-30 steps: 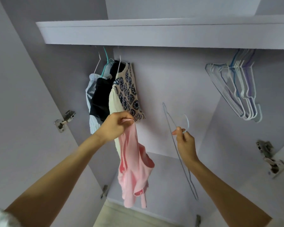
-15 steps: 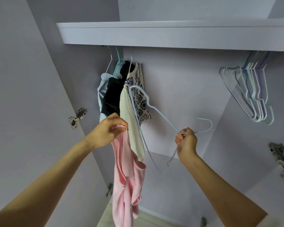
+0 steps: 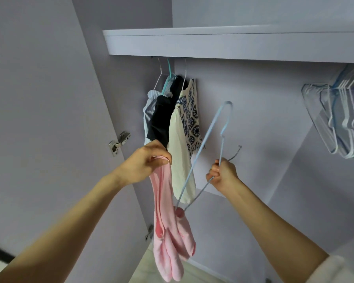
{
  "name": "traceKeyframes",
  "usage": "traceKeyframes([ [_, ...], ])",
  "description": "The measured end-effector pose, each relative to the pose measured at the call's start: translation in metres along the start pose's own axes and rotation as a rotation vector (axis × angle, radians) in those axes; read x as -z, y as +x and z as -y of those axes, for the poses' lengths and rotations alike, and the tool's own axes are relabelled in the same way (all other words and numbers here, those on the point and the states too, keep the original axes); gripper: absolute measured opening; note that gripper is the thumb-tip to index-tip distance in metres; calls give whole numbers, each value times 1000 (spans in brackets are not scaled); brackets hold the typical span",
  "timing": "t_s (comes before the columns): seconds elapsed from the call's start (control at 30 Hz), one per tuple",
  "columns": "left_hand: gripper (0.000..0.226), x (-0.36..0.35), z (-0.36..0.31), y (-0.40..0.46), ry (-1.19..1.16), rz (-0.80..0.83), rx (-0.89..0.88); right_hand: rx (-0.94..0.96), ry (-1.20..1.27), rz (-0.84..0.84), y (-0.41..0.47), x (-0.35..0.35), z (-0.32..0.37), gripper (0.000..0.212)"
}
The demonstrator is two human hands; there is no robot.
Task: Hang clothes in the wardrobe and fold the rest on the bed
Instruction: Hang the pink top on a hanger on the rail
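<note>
Fingers (image 3: 161, 158) around pink garment (image 3: 168, 231), wardrobe (image 3: 233, 45) part-filled

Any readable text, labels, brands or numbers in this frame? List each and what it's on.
None readable.
Patterned top: blue motifs only, no lettering.
Pink garment in the left hand: no tag or print visible.
Blue hanger in the right hand: no marking.
Door hinge: any stamp is too small to tell.

Lilac wardrobe shelf (image 3: 233, 44), hung clothes (image 3: 172, 119) under its left end, empty hangers (image 3: 339, 117) under its right
</note>
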State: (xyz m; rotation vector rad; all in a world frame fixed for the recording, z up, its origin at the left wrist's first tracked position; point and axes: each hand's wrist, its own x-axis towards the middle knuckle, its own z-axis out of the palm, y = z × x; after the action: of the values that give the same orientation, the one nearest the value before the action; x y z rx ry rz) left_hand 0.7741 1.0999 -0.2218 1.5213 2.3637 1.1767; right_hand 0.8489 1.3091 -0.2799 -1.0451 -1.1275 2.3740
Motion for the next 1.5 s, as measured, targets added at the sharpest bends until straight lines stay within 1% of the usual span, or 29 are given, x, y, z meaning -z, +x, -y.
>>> traceKeyframes([
  [0.1,34,8,-1,-2,-21,-78,6,105,-219,-42,4,0,-12,32],
  [0.13,31,10,-3,-2,-33,-102,4,173,-290,-50,7,0,-18,34],
  [0.23,12,15,-6,-2,-24,-136,-37,394,-525,-100,14,5,-32,37],
  [0.33,13,16,4,-9,5,-174,-9,634,-569,-212,11,10,-24,36],
  [0.4,15,19,13,-16,80,-148,23,789,-555,-258,4,8,-6,28],
  [0.43,14,21,17,-20,112,-121,50,840,-552,-276,3,6,5,23],
  [0.5,16,25,20,-24,141,-100,98,903,-540,-318,2,4,25,20],
  [0.57,18,28,15,-24,142,-160,75,939,-532,-339,6,5,34,20],
  [0.67,17,29,-4,-18,101,-297,5,944,-574,-330,12,12,25,22],
  [0.73,15,31,-15,-14,102,-334,-41,929,-573,-309,14,12,16,15],
  [0.8,16,33,-17,-13,120,-329,-67,935,-569,-283,12,9,14,11],
  [0.87,16,39,-10,-16,142,-320,-39,967,-557,-243,12,7,16,12],
  [0.97,21,52,10,-27,211,-336,51,1014,-606,-174,14,10,20,35],
  [1.0,20,56,15,-31,230,-349,82,1034,-658,-147,15,13,21,36],
  [1.07,24,58,20,-36,247,-370,106,1072,-797,-104,17,17,21,30],
  [1.13,18,56,16,-36,239,-358,110,1086,-875,-80,17,16,23,28],
  [1.17,16,53,13,-35,245,-344,98,1078,-878,-68,17,12,25,29],
  [1.27,20,40,11,-28,274,-294,65,1064,-863,10,6,-10,32,24],
  [1.33,15,34,12,-23,256,-265,97,1089,-855,78,-2,-24,32,25],
  [1.37,17,33,13,-22,239,-259,116,1085,-847,94,-4,-29,31,26],
  [1.43,20,32,11,-23,199,-246,151,1051,-804,81,-2,-32,31,27],
  [1.5,22,34,9,-24,149,-252,177,1004,-751,46,2,-32,33,21],
])
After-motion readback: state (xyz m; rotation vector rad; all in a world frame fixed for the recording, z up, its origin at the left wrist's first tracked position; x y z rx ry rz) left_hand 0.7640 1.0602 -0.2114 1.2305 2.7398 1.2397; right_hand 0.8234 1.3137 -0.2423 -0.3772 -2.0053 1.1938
